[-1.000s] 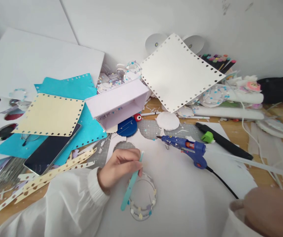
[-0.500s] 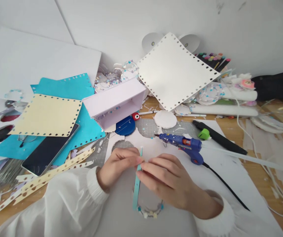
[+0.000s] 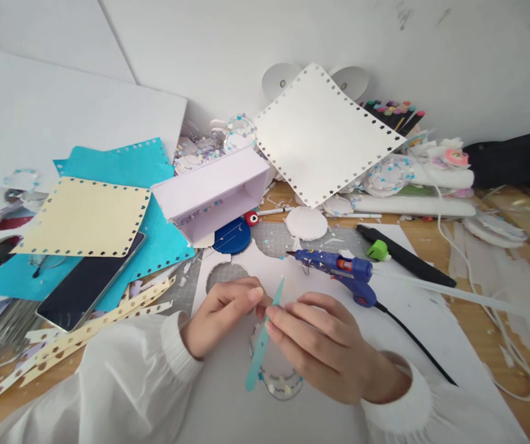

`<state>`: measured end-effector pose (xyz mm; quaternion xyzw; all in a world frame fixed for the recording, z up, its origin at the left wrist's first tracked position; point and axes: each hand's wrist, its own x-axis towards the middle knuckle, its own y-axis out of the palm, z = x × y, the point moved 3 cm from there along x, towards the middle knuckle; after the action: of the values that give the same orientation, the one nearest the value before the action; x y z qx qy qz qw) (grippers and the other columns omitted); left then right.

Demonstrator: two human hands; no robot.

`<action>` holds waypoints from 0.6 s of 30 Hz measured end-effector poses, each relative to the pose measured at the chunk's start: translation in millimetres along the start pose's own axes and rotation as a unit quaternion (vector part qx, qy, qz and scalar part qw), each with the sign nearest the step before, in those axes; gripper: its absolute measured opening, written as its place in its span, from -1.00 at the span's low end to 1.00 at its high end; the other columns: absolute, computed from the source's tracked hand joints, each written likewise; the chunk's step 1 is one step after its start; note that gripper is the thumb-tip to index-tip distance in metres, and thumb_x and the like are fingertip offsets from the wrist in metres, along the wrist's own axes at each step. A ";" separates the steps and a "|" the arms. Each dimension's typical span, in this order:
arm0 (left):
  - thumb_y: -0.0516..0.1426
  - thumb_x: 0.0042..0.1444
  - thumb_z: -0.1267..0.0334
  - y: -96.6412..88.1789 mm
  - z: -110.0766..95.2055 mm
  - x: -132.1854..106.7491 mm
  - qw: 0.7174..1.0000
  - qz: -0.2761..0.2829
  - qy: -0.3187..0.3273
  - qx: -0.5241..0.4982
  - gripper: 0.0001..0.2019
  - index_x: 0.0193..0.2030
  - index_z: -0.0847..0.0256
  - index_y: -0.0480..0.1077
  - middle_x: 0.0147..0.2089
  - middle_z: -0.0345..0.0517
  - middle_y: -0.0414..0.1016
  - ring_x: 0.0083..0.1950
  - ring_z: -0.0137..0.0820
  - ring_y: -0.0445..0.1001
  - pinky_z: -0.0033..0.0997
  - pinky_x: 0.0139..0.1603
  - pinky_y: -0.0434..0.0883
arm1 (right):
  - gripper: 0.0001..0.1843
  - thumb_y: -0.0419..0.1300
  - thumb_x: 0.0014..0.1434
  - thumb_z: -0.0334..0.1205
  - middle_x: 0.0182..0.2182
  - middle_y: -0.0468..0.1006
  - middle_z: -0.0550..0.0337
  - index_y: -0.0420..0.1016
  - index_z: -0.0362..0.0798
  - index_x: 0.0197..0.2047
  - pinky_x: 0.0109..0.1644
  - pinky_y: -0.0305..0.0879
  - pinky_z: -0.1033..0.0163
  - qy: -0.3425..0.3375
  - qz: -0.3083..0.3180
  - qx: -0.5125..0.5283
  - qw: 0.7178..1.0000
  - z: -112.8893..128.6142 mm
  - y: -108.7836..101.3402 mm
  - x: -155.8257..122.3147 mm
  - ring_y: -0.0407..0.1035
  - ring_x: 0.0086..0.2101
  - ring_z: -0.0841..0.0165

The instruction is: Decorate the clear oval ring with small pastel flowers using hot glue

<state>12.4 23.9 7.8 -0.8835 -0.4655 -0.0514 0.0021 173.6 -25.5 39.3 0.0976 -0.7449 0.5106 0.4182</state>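
Observation:
In my right hand [image 3: 320, 345] I grip slim teal tweezers [image 3: 257, 357], their pointed tip slanting up past my fingers. My left hand [image 3: 230, 311] is closed beside them, thumb against the curled fingers, at the upper edge of a thin wire ring [image 3: 288, 390] dotted with small blue and cream stars. The ring hangs below both hands, partly covered by my right fingers and the tweezers. Where my left fingers meet the wire is mostly hidden. A blue hot glue gun [image 3: 334, 265] lies just beyond my right hand, nozzle to the left.
White paper [image 3: 413, 327] lies under the glue gun. A phone [image 3: 89, 283], cream card [image 3: 84, 216] and punched strips [image 3: 84, 333] lie left. A lilac box [image 3: 214, 191], blue disc [image 3: 232, 237] and white punched sheet [image 3: 330, 135] stand behind. A black tool [image 3: 408, 259] lies right.
The tweezers have tilted, their tip moving right and away from my left thumb. My left thumb has lifted a little. The camera view has shifted slightly.

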 end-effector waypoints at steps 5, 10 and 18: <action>0.17 0.08 -0.10 0.5 0.3 -2.9 0.995 0.077 0.056 -0.002 -0.54 -0.07 0.24 0.47 -0.34 -0.10 0.35 -0.30 -0.35 0.30 -0.36 -0.26 0.26 | -0.81 0.12 0.18 -0.50 -0.27 0.64 0.07 0.55 -0.15 -0.30 -0.20 0.46 0.17 0.036 -0.020 0.003 0.999 -6.1 -3.9 2.6 0.43 -0.29 0.33; 0.30 -0.03 0.06 4.6 10.4 -8.0 0.995 0.096 0.008 -0.012 -0.49 0.03 0.23 0.36 -0.25 -0.04 0.42 -0.27 -0.34 0.34 -0.35 -0.23 0.32 | -0.81 0.10 0.20 -0.51 -0.29 0.62 0.03 0.54 -0.19 -0.23 -0.22 0.50 0.15 0.061 -0.042 0.010 0.997 -8.8 -1.1 0.0 0.45 -0.29 0.32; 0.04 0.24 0.06 2.7 5.7 -6.4 0.985 0.088 -0.080 -0.125 -0.63 0.00 0.31 0.41 -0.36 -0.06 0.45 -0.35 -0.36 0.40 -0.36 -0.28 0.35 | -0.80 0.09 0.21 -0.53 -0.25 0.58 -0.04 0.51 -0.23 -0.17 -0.20 0.51 0.13 0.088 -0.039 0.035 0.995 -10.7 -0.5 -1.8 0.43 -0.22 0.25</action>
<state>11.6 17.4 1.6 -0.9155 -0.3748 -0.0383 -0.1412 180.7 -17.2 39.7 0.0962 -0.6822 0.5263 0.4983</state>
